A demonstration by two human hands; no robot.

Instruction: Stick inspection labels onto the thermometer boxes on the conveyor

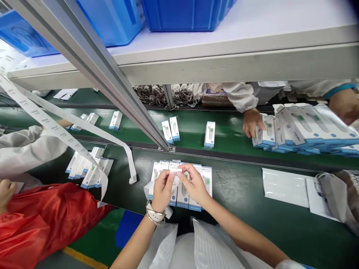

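Green and matte, the surface (pixel 252 201) runs across the whole view, with a darker conveyor belt (pixel 224 130) along its far edge and a white shelf (pixel 224 56) overhead carrying blue bins (pixel 182 13). A slanted aluminium rail (pixel 112 82) crosses from the upper left down to the belt.

Near the front edge of the surface lies a row of white boxes (pixel 206 179) with blue bottoms, packed side by side. Both of the person's hands meet just above this row. The left hand (pixel 162 190), with a watch on its wrist, and the right hand (pixel 193 185) each pinch one end of a small white label (pixel 175 170) between thumb and fingertips, holding it stretched between them over the boxes. White backing paper (pixel 148 189) hangs below the left hand.

On the belt stand single boxes apart from one another, one (pixel 209 134) near the middle. Farther right a co-worker's hand (pixel 251 121) in a white sleeve rests on a large stack of boxes (pixel 303 129). At the left, a long strip of labels (pixel 56 129) trails across another pile of boxes (pixel 89 170), beside a person in a red garment (pixel 42 220). Clear plastic bags (pixel 286 186) lie flat at the right.
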